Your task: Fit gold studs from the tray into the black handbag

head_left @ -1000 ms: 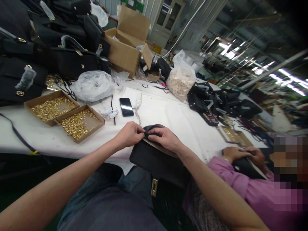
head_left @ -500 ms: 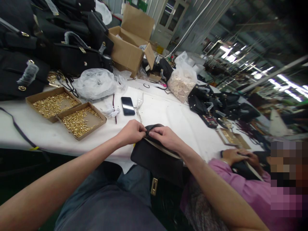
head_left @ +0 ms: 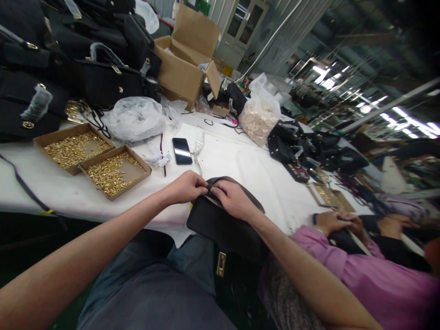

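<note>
A black bag with a pale inner edge lies at the table's front edge, partly hanging over my lap. A gold clasp shows below it. My left hand pinches the upper left part of the bag's rim. Close beside it, my right hand grips the same rim with thumb and fingers pressed together. The fingertips of both hands nearly meet, and any small part between them is too small to make out.
Two cardboard trays of gold pieces and a phone lie left of the hands. Black bags and a carton stand behind. At right, a person in a pink sleeve works beside another person's hands.
My right hand has curled a little more over the rim, and the bag's back edge now shows more behind it. My left hand is nearly unmoved.
</note>
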A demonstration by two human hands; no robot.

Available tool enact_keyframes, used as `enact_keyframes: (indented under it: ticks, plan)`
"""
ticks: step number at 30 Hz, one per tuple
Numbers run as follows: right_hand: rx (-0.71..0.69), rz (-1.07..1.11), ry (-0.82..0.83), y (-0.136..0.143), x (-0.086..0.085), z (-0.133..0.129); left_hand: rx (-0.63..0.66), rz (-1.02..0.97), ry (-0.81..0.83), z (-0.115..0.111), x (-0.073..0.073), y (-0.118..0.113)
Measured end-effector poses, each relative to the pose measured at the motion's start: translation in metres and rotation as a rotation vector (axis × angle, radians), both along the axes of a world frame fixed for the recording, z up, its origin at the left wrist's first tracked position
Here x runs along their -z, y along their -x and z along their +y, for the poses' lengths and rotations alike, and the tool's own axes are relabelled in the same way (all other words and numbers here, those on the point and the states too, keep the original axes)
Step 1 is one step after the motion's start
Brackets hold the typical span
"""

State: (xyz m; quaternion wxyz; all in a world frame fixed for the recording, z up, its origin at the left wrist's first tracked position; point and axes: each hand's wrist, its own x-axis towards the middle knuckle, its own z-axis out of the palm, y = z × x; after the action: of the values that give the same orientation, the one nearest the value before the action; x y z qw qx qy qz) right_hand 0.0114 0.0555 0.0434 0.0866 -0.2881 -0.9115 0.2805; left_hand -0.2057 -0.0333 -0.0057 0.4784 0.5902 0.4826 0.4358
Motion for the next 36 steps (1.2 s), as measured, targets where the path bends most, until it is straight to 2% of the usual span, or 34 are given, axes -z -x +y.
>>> enact_keyframes:
  ticks: [4, 10, 15, 21, 28, 36]
  plan:
    - [-0.032, -0.026, -0.08, 0.0, 0.004, 0.0, -0.001, 0.009, 0.015, 0.0, -0.003, -0.003]
    - [-0.055, -0.027, -0.089, -0.001, 0.006, 0.002, -0.136, 0.048, 0.015, 0.001, -0.004, -0.01]
    - [-0.055, -0.018, -0.06, 0.0, 0.007, 0.005, -0.094, -0.013, 0.059, 0.001, -0.001, -0.007]
    - [-0.034, 0.003, 0.012, -0.001, 0.002, 0.005, -0.19, 0.037, 0.051, 0.002, -0.007, -0.014]
    - [-0.113, 0.007, -0.015, -0.002, -0.007, 0.007, -0.217, 0.025, 0.048, 0.005, -0.004, -0.014]
    - [-0.084, 0.08, 0.005, -0.002, -0.002, 0.01, -0.224, 0.029, 0.062, 0.01, -0.004, -0.014]
